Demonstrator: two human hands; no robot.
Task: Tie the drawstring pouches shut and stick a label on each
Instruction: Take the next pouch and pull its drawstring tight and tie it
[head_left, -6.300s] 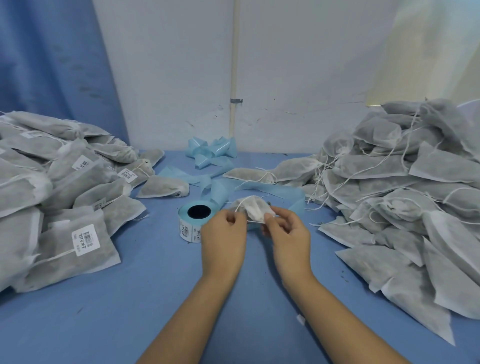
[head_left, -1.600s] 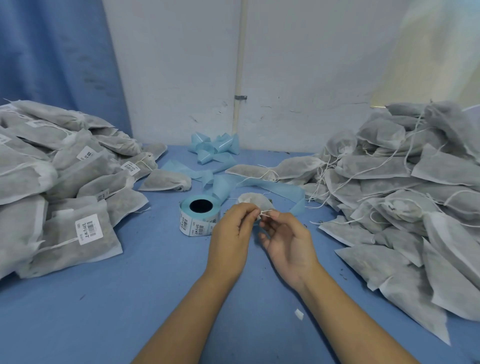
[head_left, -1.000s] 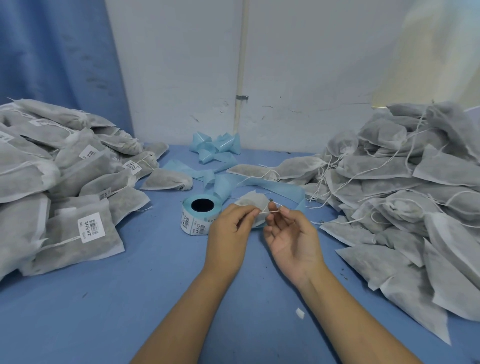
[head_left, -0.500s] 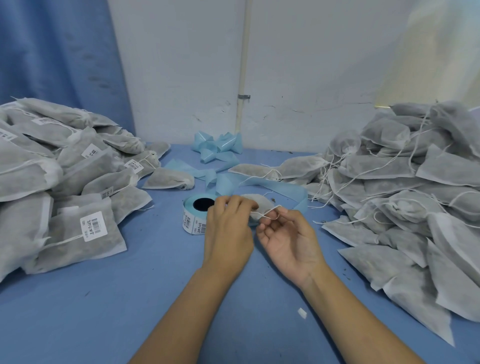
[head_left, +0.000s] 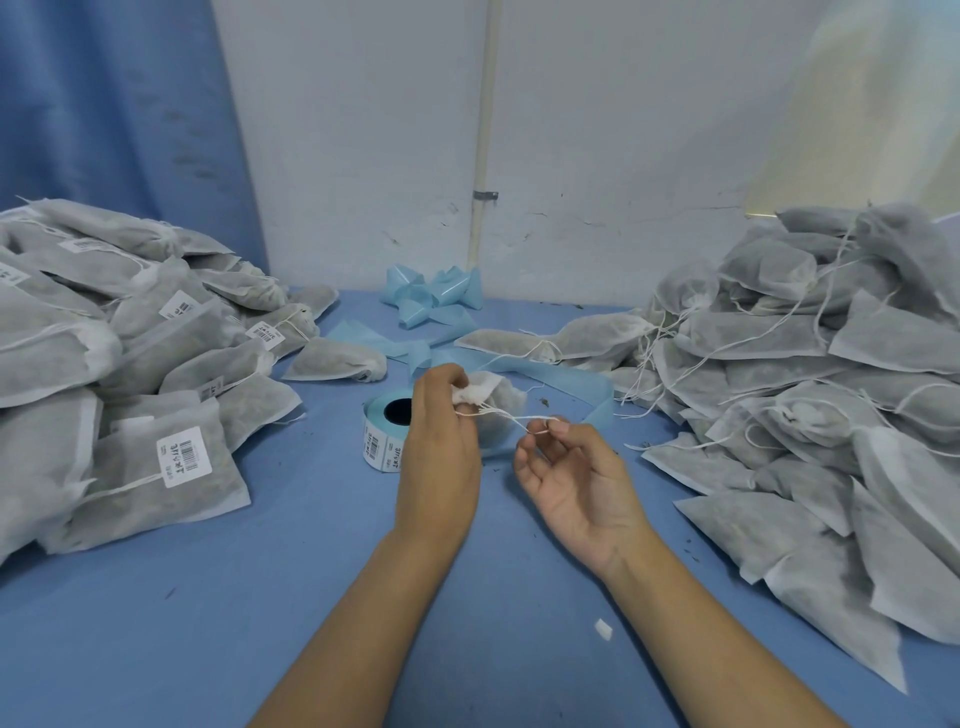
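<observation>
A small grey drawstring pouch (head_left: 500, 400) is held just above the blue table at the centre. My left hand (head_left: 441, 441) grips its gathered white neck. My right hand (head_left: 576, 478) is palm up to the right of it and pinches the white drawstring (head_left: 511, 415), which runs taut from the neck to my fingertips. Directly behind my left hand stands a roll of barcode labels (head_left: 382, 434) on light blue backing. The pouch's lower part is hidden by my left hand.
A pile of labelled pouches (head_left: 114, 374) fills the left side. A taller pile of pouches with loose strings (head_left: 810, 395) fills the right. Used blue backing strip (head_left: 431, 301) lies crumpled by the wall. A white scrap (head_left: 602, 629) lies on the blue table (head_left: 249, 597).
My right hand has drawn the string out to the right, away from the pouch neck. My left hand has closed tighter around the neck.
</observation>
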